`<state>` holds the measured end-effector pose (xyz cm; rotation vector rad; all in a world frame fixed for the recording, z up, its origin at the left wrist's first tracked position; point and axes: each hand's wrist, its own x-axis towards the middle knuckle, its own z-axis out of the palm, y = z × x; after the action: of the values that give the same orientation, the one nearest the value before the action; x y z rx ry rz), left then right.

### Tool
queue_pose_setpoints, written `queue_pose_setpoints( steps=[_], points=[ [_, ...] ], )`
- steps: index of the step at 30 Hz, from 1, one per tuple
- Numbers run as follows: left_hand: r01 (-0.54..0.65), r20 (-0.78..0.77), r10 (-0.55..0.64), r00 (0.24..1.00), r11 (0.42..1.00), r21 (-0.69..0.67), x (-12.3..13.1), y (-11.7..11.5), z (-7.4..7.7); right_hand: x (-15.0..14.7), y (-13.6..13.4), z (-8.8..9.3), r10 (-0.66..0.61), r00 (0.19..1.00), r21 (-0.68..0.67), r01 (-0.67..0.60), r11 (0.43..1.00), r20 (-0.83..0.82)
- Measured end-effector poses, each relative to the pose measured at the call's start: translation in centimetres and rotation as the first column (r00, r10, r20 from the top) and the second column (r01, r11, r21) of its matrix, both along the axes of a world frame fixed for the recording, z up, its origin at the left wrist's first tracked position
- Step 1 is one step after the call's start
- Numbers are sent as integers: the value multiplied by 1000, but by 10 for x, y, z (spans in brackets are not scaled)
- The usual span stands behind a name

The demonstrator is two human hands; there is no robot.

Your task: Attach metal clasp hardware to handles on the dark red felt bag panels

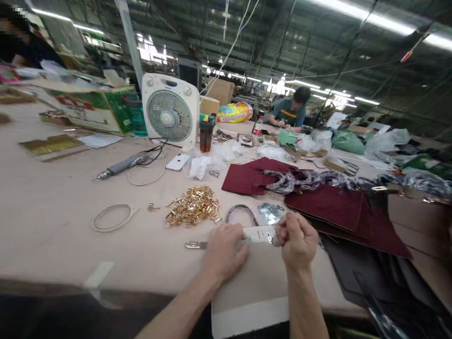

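Observation:
My left hand (225, 252) is curled closed on a long flat metal tool (195, 245) that lies on the table and sticks out to the left. My right hand (297, 239) is pinched shut around a small metal piece (272, 239) at the end of a pale strip (258, 234) between my hands. Just beyond lie a heap of small gold metal fittings (193, 206), a dark looped strap (241, 212) and a little bag of silver parts (269, 213). Under my wrists sits a brown cardboard sheet (261, 278).
Dark red fabric panels (328, 205) and wrapped handles (293, 181) lie to the right. A white fan (171, 111), an electric screwdriver (122, 165), a phone (177, 162), a cord loop (112, 217) and a cardboard box (88, 106) stand farther off. Another person (291, 112) works at the far end.

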<state>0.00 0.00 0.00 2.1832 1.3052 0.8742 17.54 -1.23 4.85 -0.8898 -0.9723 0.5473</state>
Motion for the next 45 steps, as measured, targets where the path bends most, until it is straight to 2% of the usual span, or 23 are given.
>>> queue_pose_setpoints(
  steps=[4, 8, 14, 23, 33, 38, 42, 45],
  points=[
    [8, -8, -8, 1000, 1000, -1, 0, -1, 1, -24, 5, -27, 141, 982, 104, -128, 986, -127],
    [17, 5, -17, 1000, 1000, 4, 0, -1, -1, -31, 5, -45, 134, 968, 159, -101, 982, -211],
    [14, 5, -14, 1000, 1000, 4, 0, 0, -5, -35, -3, -50, 127, 976, 199, -91, 976, -178],
    [17, -32, -17, 999, 1000, -7, -1, 0, -4, -46, -2, -56, 52, 999, 257, -49, 965, -8],
    [2, -51, -2, 999, 1000, -2, -1, -2, 0, -47, 6, -50, 14, 998, 118, -21, 993, 59],
    [25, -48, -25, 999, 1000, 3, -3, -4, 4, -44, 20, -42, 32, 996, -73, -26, 997, 85],
    [73, -65, -72, 995, 997, 17, -2, -7, 6, -40, 29, -35, 130, 979, -246, -89, 965, 157],
    [107, -90, -104, 990, 994, 26, -1, -9, 6, -36, 21, -40, 110, 987, -231, -80, 970, 118]
  ],
)
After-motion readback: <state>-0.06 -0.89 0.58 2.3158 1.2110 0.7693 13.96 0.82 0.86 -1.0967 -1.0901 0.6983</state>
